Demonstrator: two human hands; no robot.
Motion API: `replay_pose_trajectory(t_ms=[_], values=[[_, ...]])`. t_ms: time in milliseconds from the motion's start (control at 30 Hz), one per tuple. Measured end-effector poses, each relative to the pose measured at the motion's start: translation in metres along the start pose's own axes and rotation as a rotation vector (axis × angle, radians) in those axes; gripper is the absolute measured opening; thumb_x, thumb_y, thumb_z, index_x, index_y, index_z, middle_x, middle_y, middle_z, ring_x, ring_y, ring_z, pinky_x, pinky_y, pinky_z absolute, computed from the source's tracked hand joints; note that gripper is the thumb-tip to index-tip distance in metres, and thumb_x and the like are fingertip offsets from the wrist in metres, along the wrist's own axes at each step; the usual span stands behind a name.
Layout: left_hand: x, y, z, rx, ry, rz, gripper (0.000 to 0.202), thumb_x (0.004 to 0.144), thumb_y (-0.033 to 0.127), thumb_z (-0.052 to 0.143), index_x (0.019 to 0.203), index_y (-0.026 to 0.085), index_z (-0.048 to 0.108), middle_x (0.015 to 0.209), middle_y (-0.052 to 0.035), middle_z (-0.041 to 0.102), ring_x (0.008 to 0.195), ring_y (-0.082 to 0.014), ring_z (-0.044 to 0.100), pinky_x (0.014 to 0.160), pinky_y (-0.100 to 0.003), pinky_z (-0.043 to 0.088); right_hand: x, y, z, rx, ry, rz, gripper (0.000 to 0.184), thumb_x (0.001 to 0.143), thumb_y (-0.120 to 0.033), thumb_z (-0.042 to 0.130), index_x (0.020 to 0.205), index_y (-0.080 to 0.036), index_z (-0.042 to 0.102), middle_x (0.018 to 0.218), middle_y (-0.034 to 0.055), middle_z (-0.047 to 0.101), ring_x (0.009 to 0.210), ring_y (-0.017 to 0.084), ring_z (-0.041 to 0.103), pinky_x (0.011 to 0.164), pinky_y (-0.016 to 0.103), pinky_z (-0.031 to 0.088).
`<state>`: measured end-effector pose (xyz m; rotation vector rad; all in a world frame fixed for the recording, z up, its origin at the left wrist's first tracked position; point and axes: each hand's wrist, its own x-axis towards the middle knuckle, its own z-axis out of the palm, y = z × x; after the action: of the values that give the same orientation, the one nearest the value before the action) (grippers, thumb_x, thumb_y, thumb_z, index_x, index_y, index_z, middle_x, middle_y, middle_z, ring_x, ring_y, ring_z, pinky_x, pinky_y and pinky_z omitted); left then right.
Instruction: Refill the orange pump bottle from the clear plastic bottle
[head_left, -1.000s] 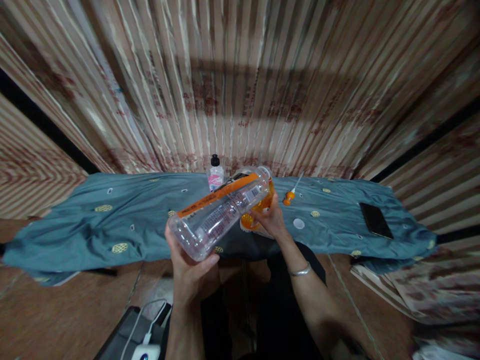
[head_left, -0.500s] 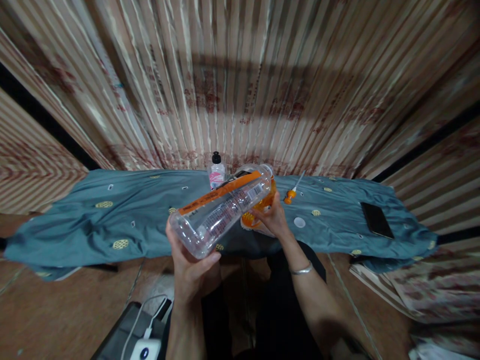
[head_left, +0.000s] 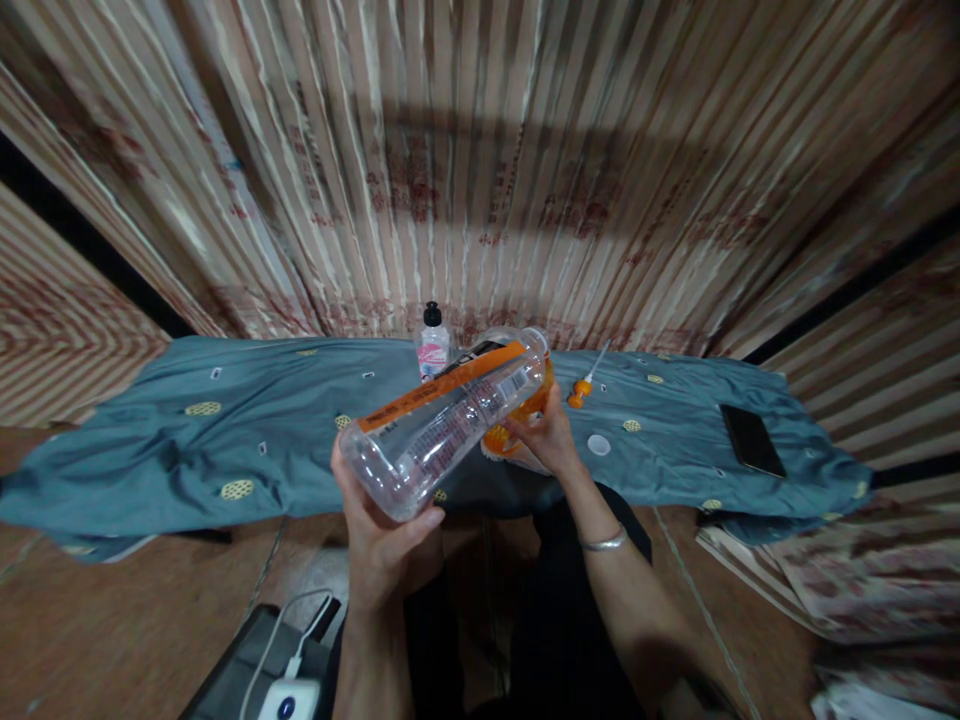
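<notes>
A large clear plastic bottle (head_left: 450, 430) with an orange-striped label lies tilted across the middle, its neck toward the upper right. My left hand (head_left: 379, 530) is wrapped around its base. Near the neck, my right hand (head_left: 546, 435) grips an orange see-through container (head_left: 534, 403), partly hidden behind the clear bottle and my fingers. Below it shows another orange, ridged part (head_left: 498, 440); I cannot tell whether the two are joined. Right of my right hand, an orange pump head (head_left: 580, 392) with a thin pale tube lies near a round white cap (head_left: 598, 445).
A small clear bottle (head_left: 433, 345) with a black top and pink label stands behind the large one. A black phone-like slab (head_left: 752, 440) lies at the right on the blue-green cloth (head_left: 285, 430). Striped curtains (head_left: 465, 180) hang behind. A white cabled device (head_left: 291, 698) is at lower left.
The view has shifted very slightly. Both hands keep the same hold, and the clear bottle stays at nearly the same tilt.
</notes>
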<state>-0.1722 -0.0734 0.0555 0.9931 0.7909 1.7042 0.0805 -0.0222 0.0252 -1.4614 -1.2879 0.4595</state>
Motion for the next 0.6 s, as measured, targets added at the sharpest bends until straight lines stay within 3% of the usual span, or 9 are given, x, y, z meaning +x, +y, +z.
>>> replay_pose_trajectory(t_ms=[367, 600], values=[[-0.0011, 0.0003, 0.0001, 0.023, 0.001, 0.006, 0.113, 0.046, 0.036, 0.105, 0.148, 0.038, 0.054, 0.149, -0.0052, 0.057, 0.137, -0.0332, 0.059, 0.112, -0.043, 0.052, 0.0002, 0.0029, 0.0001, -0.037, 0.027, 0.019, 0.11, 0.066, -0.067, 0.091, 0.152, -0.018, 0.044, 0.135, 0.0172, 0.073, 0.12, 0.036, 0.072, 0.101, 0.051, 0.06], [-0.0002, 0.0006, 0.0024, 0.005, 0.009, 0.041, 0.112, 0.045, 0.035, 0.106, 0.146, 0.038, 0.057, 0.144, -0.0045, 0.06, 0.128, -0.0301, 0.063, 0.102, -0.037, 0.058, 0.0006, 0.0038, 0.0015, -0.048, 0.04, 0.012, 0.113, 0.065, -0.069, 0.09, 0.154, -0.016, 0.043, 0.135, 0.0183, 0.072, 0.12, 0.038, 0.071, 0.102, 0.053, 0.059]])
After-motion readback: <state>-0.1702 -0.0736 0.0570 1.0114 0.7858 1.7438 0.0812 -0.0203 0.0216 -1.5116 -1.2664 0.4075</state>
